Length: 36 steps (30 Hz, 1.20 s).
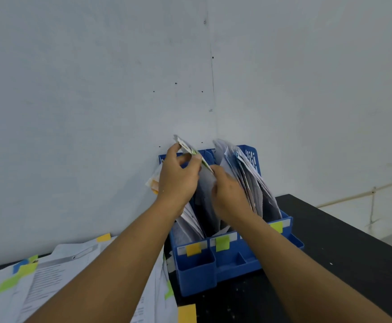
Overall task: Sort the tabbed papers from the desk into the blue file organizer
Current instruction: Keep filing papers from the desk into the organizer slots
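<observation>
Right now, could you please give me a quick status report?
Left hand pinches green-tabbed paper above blue file organizer. Right hand parts filed papers. Nothing blocking.

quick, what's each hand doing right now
Left hand: pinching the top edge of a tabbed paper above the blue file organizer.
Right hand: in among the filed papers; grip cannot be told.

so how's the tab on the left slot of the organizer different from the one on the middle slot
The left slot's tab is orange-yellow; the middle slot's tab is light green. The orange-yellow one sits lower and nearer the camera, above a small front cup of the blue file organizer; the green one sits further right, above a shallower front tray. Both are small sticky flags fixed to white label strips on the organizer's front.
</observation>
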Each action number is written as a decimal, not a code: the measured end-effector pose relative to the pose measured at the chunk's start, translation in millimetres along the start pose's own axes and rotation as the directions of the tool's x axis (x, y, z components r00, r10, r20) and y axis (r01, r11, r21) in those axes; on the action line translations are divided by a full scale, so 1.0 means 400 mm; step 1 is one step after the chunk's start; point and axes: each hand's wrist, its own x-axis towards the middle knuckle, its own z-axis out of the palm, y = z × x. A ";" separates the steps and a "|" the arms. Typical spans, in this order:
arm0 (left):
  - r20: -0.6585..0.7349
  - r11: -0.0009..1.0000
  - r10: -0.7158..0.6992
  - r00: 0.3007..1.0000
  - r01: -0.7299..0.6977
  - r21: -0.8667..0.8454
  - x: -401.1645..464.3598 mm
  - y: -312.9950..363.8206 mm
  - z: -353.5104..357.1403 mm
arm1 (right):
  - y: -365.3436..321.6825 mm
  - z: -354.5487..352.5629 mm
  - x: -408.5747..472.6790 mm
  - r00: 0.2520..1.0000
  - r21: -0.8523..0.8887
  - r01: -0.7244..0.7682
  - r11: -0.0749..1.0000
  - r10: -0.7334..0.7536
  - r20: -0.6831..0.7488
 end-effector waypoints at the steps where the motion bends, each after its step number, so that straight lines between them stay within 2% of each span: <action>1: -0.002 0.999 -0.003 1.000 0.003 0.042 -0.002 -0.002 0.000 | 0.002 0.017 -0.008 0.999 0.028 0.002 1.000 -0.003 0.034; 5: -0.065 0.974 -0.003 0.998 0.017 0.224 -0.005 -0.017 -0.022 | -0.005 0.064 -0.049 0.975 -0.007 -0.040 0.999 0.041 0.219; 9: -0.060 0.886 0.022 0.998 0.008 0.463 -0.003 -0.026 -0.056 | -0.011 0.074 -0.084 0.948 -0.285 -0.096 0.954 0.175 0.267; 11: -0.060 0.863 0.012 0.998 0.020 0.504 -0.004 -0.024 -0.066 | -0.010 0.081 -0.096 0.930 -0.329 -0.131 0.935 0.232 0.287; 15: -0.076 0.882 -0.014 0.997 0.048 0.468 -0.003 -0.021 -0.068 | -0.005 0.075 -0.098 0.958 -0.429 -0.121 0.895 0.219 0.186; 18: -0.082 0.906 -0.011 0.997 0.045 0.421 -0.002 -0.012 -0.060 | 0.002 0.056 -0.100 0.998 -0.516 -0.045 0.856 0.062 0.016; 20: -0.104 0.935 0.002 0.995 0.035 0.352 0.001 -0.008 -0.054 | 0.018 0.051 -0.102 0.999 -0.548 -0.003 0.837 -0.023 -0.040; 23: -0.145 0.956 0.064 0.987 -0.019 0.293 0.006 0.000 -0.043 | 0.031 0.043 -0.105 0.984 -0.541 0.092 0.836 -0.159 -0.078; 26: -0.196 0.959 0.133 0.971 -0.077 0.272 0.012 0.014 -0.041 | 0.028 0.038 -0.096 0.975 -0.517 0.106 0.850 -0.191 -0.114; 27: -0.205 0.958 0.141 0.969 -0.081 0.276 0.012 0.017 -0.042 | 0.026 0.040 -0.100 0.981 -0.520 0.108 0.847 -0.177 -0.084; 29: -0.199 0.955 0.134 0.971 -0.073 0.287 0.015 0.016 -0.050 | 0.024 0.061 -0.108 0.992 -0.540 0.112 0.834 -0.064 0.107; 31: -0.174 0.947 0.117 0.978 -0.057 0.315 0.015 0.008 -0.059 | 0.029 0.078 -0.118 0.966 -0.529 0.092 0.843 0.055 0.254; 34: -0.167 0.938 0.100 0.981 -0.037 0.344 0.009 0.001 -0.075 | 0.018 0.069 -0.108 0.950 -0.494 0.057 0.867 0.105 0.294; 36: -0.193 0.939 0.111 0.975 -0.039 0.343 0.005 0.009 -0.084 | 0.009 0.058 -0.093 0.967 -0.513 0.064 0.856 0.073 0.244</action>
